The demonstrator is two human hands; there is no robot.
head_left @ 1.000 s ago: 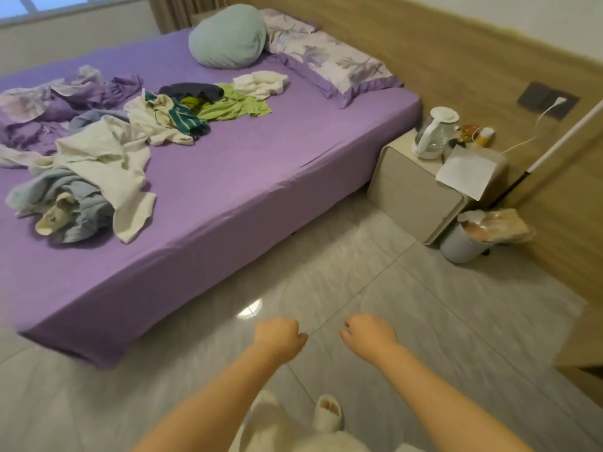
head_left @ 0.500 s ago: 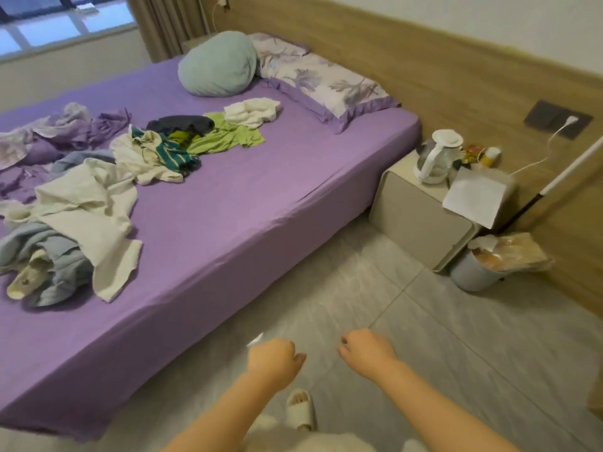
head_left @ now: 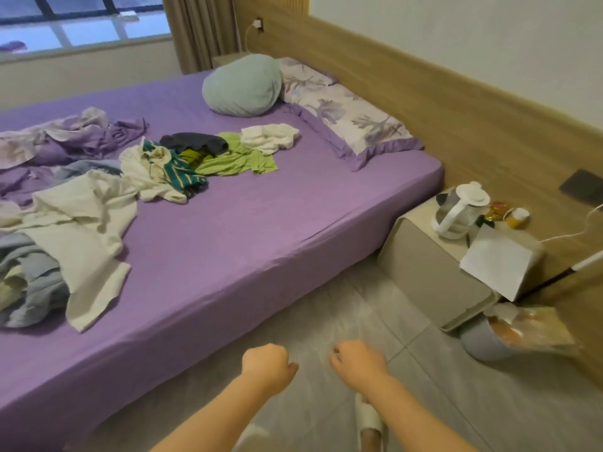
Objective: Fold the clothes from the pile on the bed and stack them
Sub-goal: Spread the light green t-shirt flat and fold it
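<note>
Bare skin and grey tile fill the foreground: the left hand (head_left: pixel 266 367) and right hand (head_left: pixel 357 360) hang side by side over the floor (head_left: pixel 424 386), just short of the bed (head_left: pixel 244 239). Both have loosely curled fingers and hold nothing. A slipper (head_left: pixel 367 415) shows under the right forearm.

The bed's near edge now sits closer to the hands than a second ago, and more of its far side and the window (head_left: pixel 81 24) has come into view; the person is walking up to it with the head lifting. Judging by that, folding has not begun and the approach is nearly done.

On the bed, the clothes (head_left: pixel 81 223) are untouched, lying as before: a cream and blue heap toward its left edge, a striped and green cluster (head_left: pixel 202 158) toward its middle, nearer the pillow (head_left: pixel 352 119). No folded stack shows anywhere. A nightstand (head_left: pixel 430 272) stands right of the bed.
</note>
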